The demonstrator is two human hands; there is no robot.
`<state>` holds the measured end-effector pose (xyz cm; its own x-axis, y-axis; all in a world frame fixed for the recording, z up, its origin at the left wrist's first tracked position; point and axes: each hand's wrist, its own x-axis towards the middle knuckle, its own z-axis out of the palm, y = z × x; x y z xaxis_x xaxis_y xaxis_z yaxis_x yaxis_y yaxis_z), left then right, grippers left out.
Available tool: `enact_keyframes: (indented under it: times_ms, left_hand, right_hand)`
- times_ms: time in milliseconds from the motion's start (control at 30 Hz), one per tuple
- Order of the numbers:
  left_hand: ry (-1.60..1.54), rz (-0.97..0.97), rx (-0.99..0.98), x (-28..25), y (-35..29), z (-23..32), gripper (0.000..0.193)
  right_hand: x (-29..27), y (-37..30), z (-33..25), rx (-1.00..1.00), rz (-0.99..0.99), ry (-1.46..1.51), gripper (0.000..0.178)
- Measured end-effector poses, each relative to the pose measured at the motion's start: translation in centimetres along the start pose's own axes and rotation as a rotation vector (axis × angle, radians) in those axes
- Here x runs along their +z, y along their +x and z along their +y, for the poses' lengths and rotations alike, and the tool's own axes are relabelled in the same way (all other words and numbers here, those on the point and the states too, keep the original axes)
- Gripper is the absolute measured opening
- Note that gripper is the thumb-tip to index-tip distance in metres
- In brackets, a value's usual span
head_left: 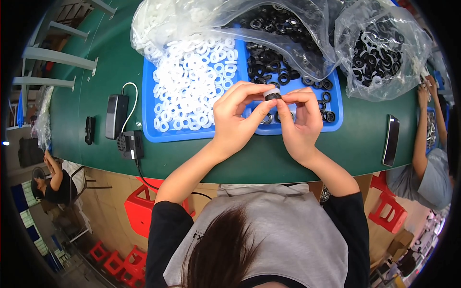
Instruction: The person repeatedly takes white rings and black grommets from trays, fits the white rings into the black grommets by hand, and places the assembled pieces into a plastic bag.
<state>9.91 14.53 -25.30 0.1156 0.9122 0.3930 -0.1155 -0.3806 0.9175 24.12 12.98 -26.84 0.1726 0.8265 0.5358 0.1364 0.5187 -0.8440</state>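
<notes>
My left hand (234,117) and my right hand (301,127) meet above a blue tray (165,138). Between their thumbs and fingertips they pinch a small black ring with a white ring on top (272,93). Fingers partly cover the pair, so how tightly the two fit cannot be told. White plastic rings (192,86) fill the tray's left compartment in a heap. Loose black rings (283,77) lie in the right compartment, just beyond my hands.
Clear plastic bags (225,21) spill over the tray's far side; another bag (379,57) holds black and white rings. A phone (391,140) lies at right, a black adapter (116,115) with a cable at left. Red stools (139,213) stand below; other people sit at both sides.
</notes>
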Motion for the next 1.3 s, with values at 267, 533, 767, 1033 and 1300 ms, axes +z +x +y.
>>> enact_keyframes:
  times_ms: [267,533,767,1033,1300]
  left_hand:
    - [-0.025,-0.002,-0.102,-0.2,-0.2,-0.2,0.022]
    - [0.090,-0.030,-0.043,-0.3,-0.2,-0.2,0.022]
    - [-0.216,-0.142,-0.272,-1.5,1.1,0.9,0.024]
    - [0.482,0.003,-0.270,-5.4,3.3,-0.1,0.018]
    - [1.033,-0.121,-0.073,-6.8,2.5,-2.4,0.022]
  right_hand:
    - [-0.6,0.6,0.2,-0.005,-0.037,-0.076,0.017]
    - [-0.5,0.7,0.0,-0.014,-0.041,-0.087,0.017]
    - [-1.1,2.2,0.0,-0.207,-0.080,-0.183,0.020]
    - [-9.7,10.2,-4.7,-0.232,0.295,-0.718,0.016]
    - [-6.8,7.7,-5.6,-0.181,-0.267,-0.838,0.013]
